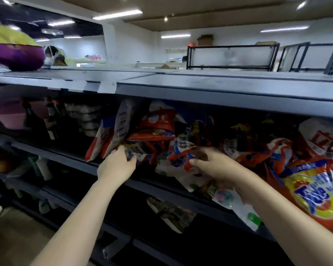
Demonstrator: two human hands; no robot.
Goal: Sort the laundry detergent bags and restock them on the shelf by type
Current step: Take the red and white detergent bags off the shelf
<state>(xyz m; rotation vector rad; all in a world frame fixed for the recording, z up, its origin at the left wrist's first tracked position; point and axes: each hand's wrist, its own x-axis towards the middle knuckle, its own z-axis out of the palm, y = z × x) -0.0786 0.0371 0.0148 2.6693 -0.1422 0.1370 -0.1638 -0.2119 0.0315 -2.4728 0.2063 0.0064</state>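
detergent bags (200, 150) crowd shelf (161, 186), top shelf (219, 79) open

Two bare forearms, no sleeves in view up to frame edge. Both hands, left (116, 166) and right (215, 166), uncovered: no gloves, rings, watch or wristband visible. Fingernails short, unpainted as far as blur allows.
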